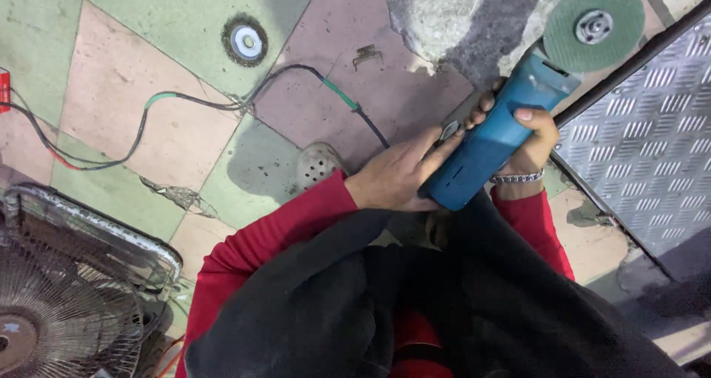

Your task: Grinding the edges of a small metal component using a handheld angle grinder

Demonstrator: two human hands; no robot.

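Observation:
A blue angle grinder (495,136) with a green round disc (594,26) points up to the right. My right hand (527,135) wraps around its body from the right side; a metal bracelet (517,177) sits on that wrist. My left hand (398,175) rests against the grinder's rear end, fingers stretched along it and touching a small metal piece (449,130). Both arms wear red sleeves under a dark apron (415,304).
A wire cup brush (245,41) lies on the tiled floor (148,67). A black cable (192,104) with green tape runs across the tiles. A fan (67,289) stands at lower left. A metal tread plate (652,141) lies at right. A perforated shoe (317,163) shows near centre.

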